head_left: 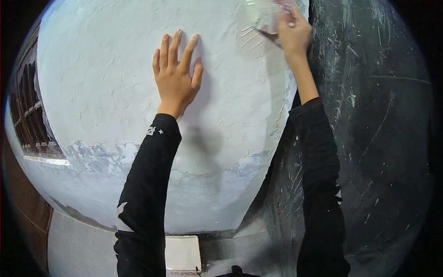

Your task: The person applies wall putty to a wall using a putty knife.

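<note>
My left hand [176,76] lies against the white wall [115,78], its fingers spread and pointing up. Higher up, close to the wall's right edge, my right hand [295,34] is closed round a putty scraper [263,16]. The scraper is smeared with white filler and shows some dull pink near my fingers; motion blurs it, and the top of the picture cuts it off. Raised streaks of filler mark the wall just below and left of the scraper. Black sleeves cover both my forearms.
A dark, scuffed and splattered surface [378,138] stands along the right. At the left is a window with a dark grille [34,108]. On the floor below the wall sits a cream rectangular container or lid [183,254]. Rough grey patches [99,157] cross the wall's lower part.
</note>
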